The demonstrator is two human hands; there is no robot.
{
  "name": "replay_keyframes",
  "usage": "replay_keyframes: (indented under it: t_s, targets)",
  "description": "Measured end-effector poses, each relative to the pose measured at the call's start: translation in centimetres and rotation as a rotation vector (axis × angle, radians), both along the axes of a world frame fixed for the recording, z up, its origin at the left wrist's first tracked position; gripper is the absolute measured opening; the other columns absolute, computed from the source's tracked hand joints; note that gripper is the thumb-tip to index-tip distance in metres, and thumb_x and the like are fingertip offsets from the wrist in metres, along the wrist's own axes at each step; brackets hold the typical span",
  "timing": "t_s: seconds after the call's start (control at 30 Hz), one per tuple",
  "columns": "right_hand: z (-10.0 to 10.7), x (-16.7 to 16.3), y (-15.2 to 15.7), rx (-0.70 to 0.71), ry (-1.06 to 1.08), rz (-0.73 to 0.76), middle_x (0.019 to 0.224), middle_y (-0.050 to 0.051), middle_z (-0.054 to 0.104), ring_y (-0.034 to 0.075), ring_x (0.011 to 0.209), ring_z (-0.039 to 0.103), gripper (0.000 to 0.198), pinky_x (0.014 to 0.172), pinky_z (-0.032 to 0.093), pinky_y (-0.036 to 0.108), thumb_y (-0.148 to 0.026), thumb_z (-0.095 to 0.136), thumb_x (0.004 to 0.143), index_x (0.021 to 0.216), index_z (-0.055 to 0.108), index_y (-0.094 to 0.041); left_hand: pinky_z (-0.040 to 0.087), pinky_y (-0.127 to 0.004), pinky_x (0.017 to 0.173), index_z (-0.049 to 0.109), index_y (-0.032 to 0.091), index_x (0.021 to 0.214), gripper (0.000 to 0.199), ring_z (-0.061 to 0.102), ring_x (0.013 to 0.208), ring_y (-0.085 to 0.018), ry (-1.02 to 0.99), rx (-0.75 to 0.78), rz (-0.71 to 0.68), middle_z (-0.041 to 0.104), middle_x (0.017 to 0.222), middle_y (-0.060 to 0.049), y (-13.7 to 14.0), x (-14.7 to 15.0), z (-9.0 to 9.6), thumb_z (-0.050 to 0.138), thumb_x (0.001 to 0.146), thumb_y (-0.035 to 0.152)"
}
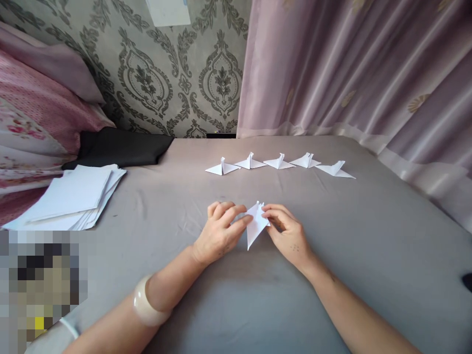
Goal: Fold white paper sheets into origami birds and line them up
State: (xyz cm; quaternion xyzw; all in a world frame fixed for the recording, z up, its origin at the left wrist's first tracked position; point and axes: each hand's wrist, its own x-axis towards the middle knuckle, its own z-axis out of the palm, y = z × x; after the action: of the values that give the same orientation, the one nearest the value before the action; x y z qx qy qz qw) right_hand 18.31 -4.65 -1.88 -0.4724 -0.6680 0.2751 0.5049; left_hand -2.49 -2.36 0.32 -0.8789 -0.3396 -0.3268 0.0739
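Between my two hands is a folded white paper crane (257, 223), held up just above the grey cloth, one pointed wing hanging downward. My left hand (224, 226) pinches its left side between thumb and fingers. On the other side, the fingertips of my right hand (287, 231) grip the paper near its upper right folds. Beyond my hands several finished-looking paper cranes stand in a row, with one at the left end (222, 168), one in the middle (279, 162) and one at the right end (336, 169).
A stack of white paper sheets (73, 194) lies at the left, in front of a folded black cloth (121, 147). Grey cloth (165, 196) covers the surface. Pink curtains (313, 73) hang at the right. A blurred-out person is at the lower left (47, 280).
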Motion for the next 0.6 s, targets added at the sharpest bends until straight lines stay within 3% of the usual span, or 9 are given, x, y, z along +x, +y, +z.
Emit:
replay_keyframes:
  t_s: [0.1, 0.2, 0.4, 0.6]
  targets:
    - [-0.1, 0.0, 0.1, -0.022, -0.037, 0.044, 0.111, 0.007, 0.061, 0.016, 0.1, 0.064, 0.016, 0.086, 0.056, 0.032, -0.014, 0.052, 0.087, 0.095, 0.063, -0.022, 0.031, -0.038, 0.09, 0.059, 0.028, 0.116, 0.034, 0.054, 0.103, -0.021, 0.064, 0.023, -0.048, 0.068, 0.112, -0.005, -0.1, 0.0, -0.2, 0.045, 0.091, 0.009]
    - [-0.1, 0.1, 0.2, -0.019, -0.117, 0.041, 0.111, 0.007, 0.062, 0.016, 0.096, 0.065, 0.016, 0.084, 0.055, 0.032, -0.014, 0.05, 0.088, 0.093, 0.063, -0.022, 0.031, -0.038, 0.091, 0.061, 0.022, 0.107, 0.028, 0.052, 0.106, -0.021, 0.149, -0.007, -0.125, 0.067, 0.113, -0.006, 0.1, -0.1, -0.3, 0.042, 0.093, 0.008]
    - [-0.6, 0.3, 0.4, 0.018, -0.265, 0.093, 0.112, 0.006, 0.062, 0.017, 0.1, 0.063, 0.022, 0.089, 0.052, 0.033, -0.008, 0.046, 0.087, 0.094, 0.061, -0.023, 0.033, -0.037, 0.087, 0.059, 0.015, 0.095, 0.023, 0.054, 0.092, -0.019, 0.227, -0.009, -0.213, 0.068, 0.095, -0.006, 0.3, 0.3, -0.8, 0.037, 0.096, 0.008]
    - [1.3, 0.5, -1.0, -0.069, -0.632, 0.116, 0.109, 0.006, 0.06, 0.019, 0.101, 0.058, 0.035, 0.083, 0.049, 0.033, -0.001, 0.039, 0.084, 0.096, 0.064, -0.022, 0.036, -0.037, 0.085, 0.059, 0.016, 0.097, 0.022, 0.056, 0.084, -0.019, 0.238, -0.182, -0.23, 0.067, 0.093, -0.006, 0.4, 0.5, -1.3, 0.041, 0.09, 0.005]
